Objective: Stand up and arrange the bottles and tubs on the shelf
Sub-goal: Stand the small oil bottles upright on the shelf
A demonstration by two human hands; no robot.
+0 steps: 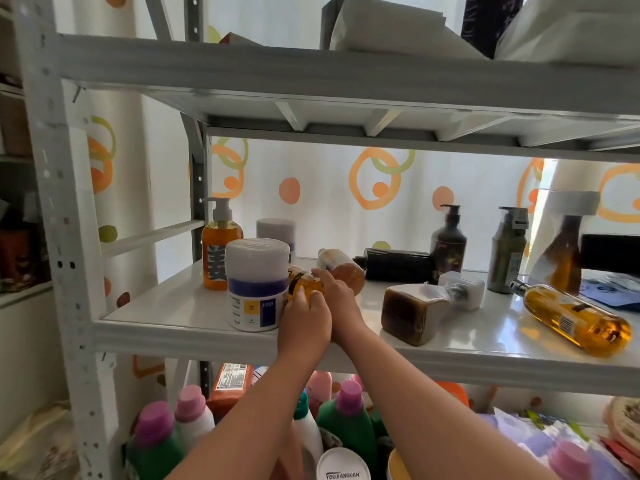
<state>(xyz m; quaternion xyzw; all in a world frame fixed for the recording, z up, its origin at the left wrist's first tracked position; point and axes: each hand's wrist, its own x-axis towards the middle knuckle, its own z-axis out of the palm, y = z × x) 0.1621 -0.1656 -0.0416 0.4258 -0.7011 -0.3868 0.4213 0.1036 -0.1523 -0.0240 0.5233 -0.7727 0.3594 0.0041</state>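
Note:
Both my hands are on a small amber bottle (304, 284) lying on its side on the white shelf (180, 320). My left hand (306, 315) grips its near end and my right hand (334, 289) curls over its top. A white and blue tub (256, 284) stands just left of it, with a second tub (275, 230) and an upright orange pump bottle (220, 252) behind. Another amber bottle (343, 270), a black bottle (394, 265), a brown bottle with a white cap (419, 310) and a long golden bottle (575, 318) lie on their sides.
Upright at the back stand a dark pump bottle (448, 242), an olive pump bottle (507, 251) and a tall brown bottle with a white cap (568, 237). The shelf above (311, 81) hangs low overhead. Below are several detergent bottles (346, 420).

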